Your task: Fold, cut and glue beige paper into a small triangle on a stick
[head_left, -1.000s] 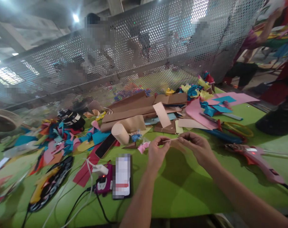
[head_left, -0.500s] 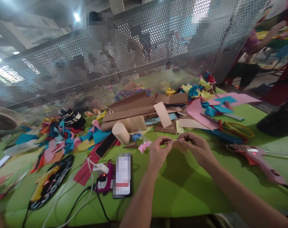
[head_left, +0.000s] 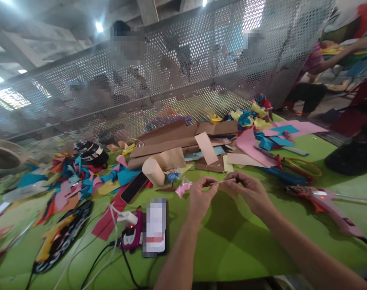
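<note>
My left hand (head_left: 200,198) and my right hand (head_left: 248,189) meet above the green table (head_left: 231,241), both pinched on the ends of a thin pale strip (head_left: 222,182) stretched between them. What the strip is made of I cannot make out. A small pink paper piece (head_left: 182,188) lies just left of my left hand. A rolled beige paper tube (head_left: 154,170) lies behind it.
Brown card sheets (head_left: 183,137) and coloured paper scraps (head_left: 80,181) cover the far table. A phone (head_left: 155,226) and a purple charger (head_left: 131,235) with cables lie left. Scissors (head_left: 298,165) and a pink glue gun (head_left: 328,203) lie right. Perforated metal screen (head_left: 171,72) behind; people beyond.
Both hands stayed pinched on the strip and shifted only slightly. The view tilted a little, and a person at the far right moved an arm.
</note>
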Available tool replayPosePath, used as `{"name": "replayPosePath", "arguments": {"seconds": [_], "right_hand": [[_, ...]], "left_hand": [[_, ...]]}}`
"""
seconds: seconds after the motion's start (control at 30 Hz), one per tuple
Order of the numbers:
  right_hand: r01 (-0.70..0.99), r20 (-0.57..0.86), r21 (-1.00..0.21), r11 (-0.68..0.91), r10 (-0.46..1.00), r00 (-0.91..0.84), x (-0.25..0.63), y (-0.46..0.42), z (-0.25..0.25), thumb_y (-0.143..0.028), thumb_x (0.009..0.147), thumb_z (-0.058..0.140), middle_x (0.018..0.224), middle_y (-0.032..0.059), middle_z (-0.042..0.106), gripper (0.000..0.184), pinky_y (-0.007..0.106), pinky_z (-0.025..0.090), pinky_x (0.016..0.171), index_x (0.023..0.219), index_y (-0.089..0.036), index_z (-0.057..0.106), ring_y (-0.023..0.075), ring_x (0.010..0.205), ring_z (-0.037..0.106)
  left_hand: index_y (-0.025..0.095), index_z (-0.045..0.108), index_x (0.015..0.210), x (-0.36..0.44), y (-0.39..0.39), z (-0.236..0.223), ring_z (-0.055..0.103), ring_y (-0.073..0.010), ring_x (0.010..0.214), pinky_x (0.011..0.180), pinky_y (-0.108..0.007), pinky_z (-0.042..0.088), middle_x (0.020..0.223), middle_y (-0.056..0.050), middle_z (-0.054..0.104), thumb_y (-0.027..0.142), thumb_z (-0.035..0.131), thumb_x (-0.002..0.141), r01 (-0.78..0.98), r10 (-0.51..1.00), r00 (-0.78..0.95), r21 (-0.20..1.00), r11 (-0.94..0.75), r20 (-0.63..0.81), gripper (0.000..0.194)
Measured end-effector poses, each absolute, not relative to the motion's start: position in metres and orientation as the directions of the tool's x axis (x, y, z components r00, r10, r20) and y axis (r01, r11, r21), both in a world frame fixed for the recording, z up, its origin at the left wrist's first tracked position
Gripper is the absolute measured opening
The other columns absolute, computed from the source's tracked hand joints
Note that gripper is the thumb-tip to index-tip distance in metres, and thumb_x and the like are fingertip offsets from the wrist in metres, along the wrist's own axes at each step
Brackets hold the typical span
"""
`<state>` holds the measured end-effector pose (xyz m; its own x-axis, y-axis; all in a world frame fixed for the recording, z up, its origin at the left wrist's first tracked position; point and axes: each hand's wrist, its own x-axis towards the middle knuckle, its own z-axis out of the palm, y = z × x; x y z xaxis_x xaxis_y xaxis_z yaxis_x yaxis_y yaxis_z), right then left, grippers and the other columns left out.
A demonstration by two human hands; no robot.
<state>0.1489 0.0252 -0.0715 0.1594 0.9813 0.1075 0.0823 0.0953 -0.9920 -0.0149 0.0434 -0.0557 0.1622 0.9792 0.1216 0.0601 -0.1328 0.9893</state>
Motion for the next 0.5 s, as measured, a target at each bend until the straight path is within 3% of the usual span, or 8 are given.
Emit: {"name": "replayPosePath", "arguments": {"seconds": [0.5], "right_hand": [[0.063,0.156,-0.987,0.148,0.977,0.146,0.1419,0.0289,-0.07,-0.051,0.074,0.072,0.071,0.0027,0.065,0.032,0.03,0.043,0.064,0.074,-0.019,0.067,0.0183,0.068,0.055]], "left_hand": [[0.017,0.069,0.072,-0.0173,0.05,-0.0608,0.064,-0.0181,0.071,0.069,-0.028,0.05,0.071,-0.004,0.071,0.027,0.069,0.071,0.09,0.985,0.105,0.985,-0.149,0.139,0.01]]}}
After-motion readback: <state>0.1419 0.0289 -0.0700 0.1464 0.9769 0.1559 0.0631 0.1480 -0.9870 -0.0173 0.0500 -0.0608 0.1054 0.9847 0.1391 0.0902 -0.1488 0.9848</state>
